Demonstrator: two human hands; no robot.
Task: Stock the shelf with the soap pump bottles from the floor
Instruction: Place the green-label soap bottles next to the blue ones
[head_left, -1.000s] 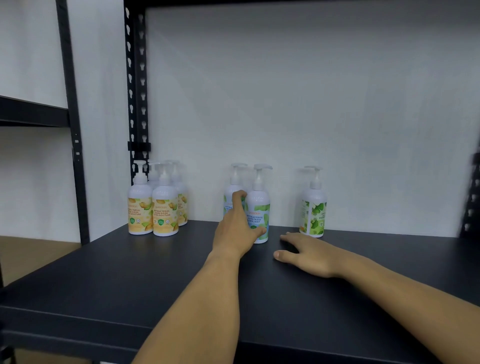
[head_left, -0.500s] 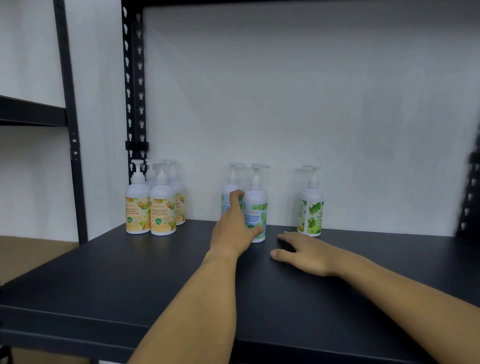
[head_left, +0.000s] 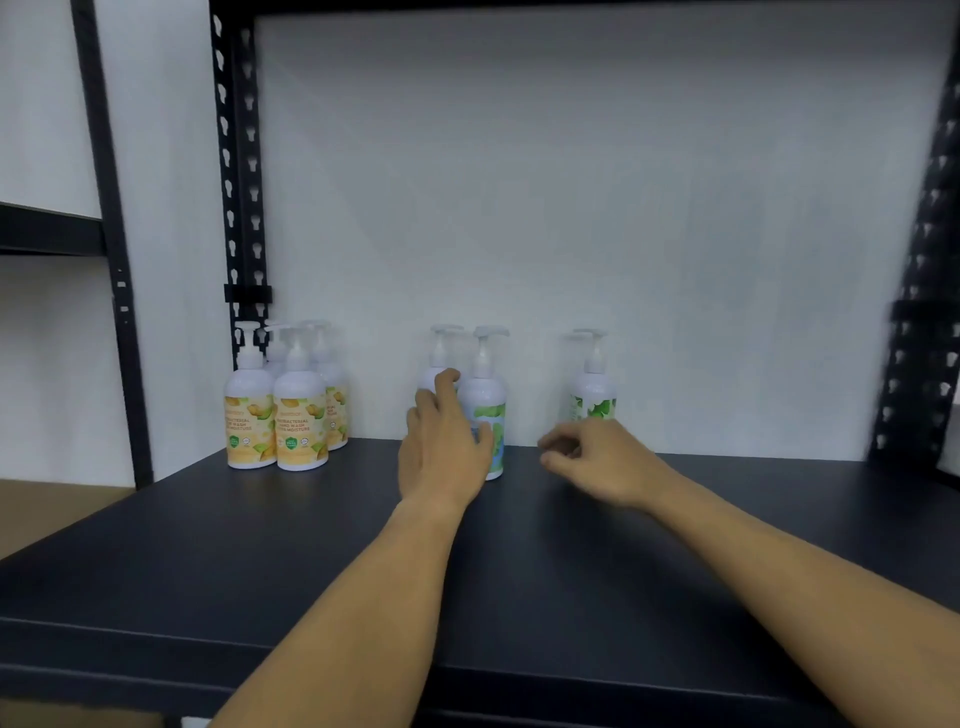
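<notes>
Nearest is the front edge of the black shelf (head_left: 218, 587), a bare matte board carried by slotted black uprights (head_left: 240, 171). Both forearms reach across it toward the back wall.

Left hand (head_left: 441, 457): fingers loosely spread and reaching forward, with the thumb lying against the label of the blue-green bottle (head_left: 487, 415). Fingertips sit in front of the rear bottle (head_left: 435, 371), which stands directly behind and to the left. Whether the fingers press either bottle cannot be told; the frame is motion-blurred here.

Right hand (head_left: 597, 460): raised just above the board, fingers curled inward, nothing visible inside them. It is located between the blue-green bottle and the green-leaf bottle (head_left: 593, 395), partly covering the base of the latter.

Rear left corner: a tight cluster of yellow-label bottles (head_left: 275, 415), two in front and at least two behind, all upright with white pump heads.

All bottles stand along the back of the shelf near the white wall (head_left: 597, 171).
</notes>
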